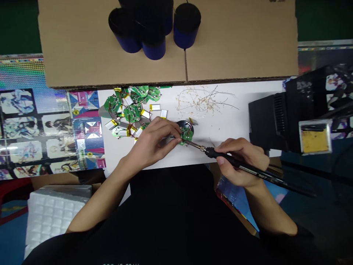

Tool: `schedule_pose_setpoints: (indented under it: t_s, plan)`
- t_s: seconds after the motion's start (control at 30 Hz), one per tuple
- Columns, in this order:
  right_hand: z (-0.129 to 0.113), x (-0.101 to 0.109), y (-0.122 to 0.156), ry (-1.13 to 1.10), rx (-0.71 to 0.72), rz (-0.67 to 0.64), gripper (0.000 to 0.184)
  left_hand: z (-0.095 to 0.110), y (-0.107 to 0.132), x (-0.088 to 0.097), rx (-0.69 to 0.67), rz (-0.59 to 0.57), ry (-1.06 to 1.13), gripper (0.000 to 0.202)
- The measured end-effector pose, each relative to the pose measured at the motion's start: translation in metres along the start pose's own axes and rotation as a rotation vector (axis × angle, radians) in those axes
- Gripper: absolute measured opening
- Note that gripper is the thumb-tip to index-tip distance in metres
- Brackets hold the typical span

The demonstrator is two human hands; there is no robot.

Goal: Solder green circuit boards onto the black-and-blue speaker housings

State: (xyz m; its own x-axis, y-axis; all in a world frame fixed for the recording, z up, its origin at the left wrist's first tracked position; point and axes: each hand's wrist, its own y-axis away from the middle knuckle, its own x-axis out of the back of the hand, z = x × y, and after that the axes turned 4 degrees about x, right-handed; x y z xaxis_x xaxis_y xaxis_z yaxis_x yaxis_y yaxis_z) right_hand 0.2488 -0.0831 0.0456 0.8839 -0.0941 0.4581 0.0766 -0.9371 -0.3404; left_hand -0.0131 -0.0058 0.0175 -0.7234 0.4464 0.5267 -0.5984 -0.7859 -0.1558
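Note:
My right hand (245, 158) is wrapped round the black handle of a soldering iron (210, 152). The iron's metal tip reaches left to the edge of a green circuit board (186, 135), which lies in or on a round black part (180, 123). Close beside that tip, my left hand (157, 141) has thumb and forefinger pinched together at the board; what is between them is too small to make out. Just behind the board is a small battery (193, 121), with red wires near it. Left of it, a heap of green circuit boards (132, 112) with wired silver-and-yellow batteries spreads over the white surface.
Loose thin wires (204, 101) and brownish crumbs lie behind the board. A cardboard box (234, 44) spans the back, bearing several dark blue cylinders (187, 29). At right stand a black boxy device (271, 114) and a tray with a yellow pad (316, 141).

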Motion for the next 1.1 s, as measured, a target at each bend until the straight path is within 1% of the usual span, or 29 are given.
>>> schedule_pose_setpoints:
  t_s: [0.1, 0.2, 0.3, 0.4, 0.43, 0.5, 0.57, 0.63, 0.67, 0.7, 0.73, 0.8, 0.83, 0.87, 0.93, 0.97, 1.1]
  plan:
    - [0.0, 0.001, -0.001, 0.003, -0.017, -0.014, 0.009, -0.001, -0.001, 0.0, -0.009, -0.001, -0.001, 0.007]
    - [0.002, 0.002, 0.001, -0.021, 0.03, 0.027, 0.011, -0.001, -0.001, 0.001, -0.007, -0.007, 0.003, 0.007]
    - [0.007, 0.004, 0.005, -0.054, 0.093, 0.155, 0.013, 0.0, -0.001, 0.002, -0.005, -0.015, 0.018, 0.007]
    - [0.011, 0.007, 0.01, -0.037, 0.096, 0.304, 0.014, 0.0, -0.001, 0.002, -0.009, -0.019, 0.029, 0.007]
    - [0.013, 0.007, 0.011, -0.029, 0.088, 0.335, 0.014, 0.0, -0.001, 0.002, -0.009, -0.021, 0.03, 0.007]
    - [0.014, 0.005, 0.014, -0.019, 0.065, 0.351, 0.017, 0.001, -0.001, 0.003, -0.003, -0.024, 0.029, 0.007]
    - [0.013, -0.001, 0.017, -0.061, 0.022, 0.326, 0.023, 0.001, -0.001, 0.003, 0.003, -0.025, 0.023, 0.006]
    - [0.011, -0.01, 0.019, -0.15, -0.034, 0.282, 0.036, 0.001, -0.001, 0.003, 0.004, -0.026, 0.013, 0.006]
    - [0.009, -0.015, 0.019, -0.185, -0.053, 0.248, 0.04, 0.001, -0.001, 0.003, 0.003, -0.027, 0.008, 0.006]
    - [0.008, -0.02, 0.019, -0.189, -0.057, 0.202, 0.04, 0.002, -0.001, 0.003, 0.002, -0.023, 0.003, 0.005]
    - [0.006, -0.026, 0.018, -0.157, -0.041, 0.147, 0.036, 0.002, -0.001, 0.003, 0.004, -0.017, -0.001, 0.004]
    - [0.005, -0.037, 0.015, -0.019, 0.026, 0.026, 0.028, 0.003, 0.0, 0.001, 0.019, 0.008, -0.005, 0.003]
    - [0.005, -0.043, 0.013, 0.053, 0.064, -0.019, 0.03, 0.003, 0.0, 0.0, 0.03, 0.023, -0.005, 0.003]
    - [0.006, -0.048, 0.011, 0.11, 0.097, -0.047, 0.037, 0.003, 0.0, -0.002, 0.039, 0.038, -0.003, 0.003]
    - [0.009, -0.056, 0.009, 0.163, 0.129, -0.045, 0.049, 0.003, 0.001, -0.004, 0.053, 0.065, 0.005, 0.005]
    - [0.011, -0.058, 0.008, 0.168, 0.128, -0.036, 0.05, 0.003, 0.001, -0.005, 0.056, 0.077, 0.012, 0.006]
    - [0.016, -0.056, 0.005, 0.131, 0.102, -0.044, 0.048, 0.0, 0.002, -0.008, 0.032, 0.1, 0.042, 0.009]
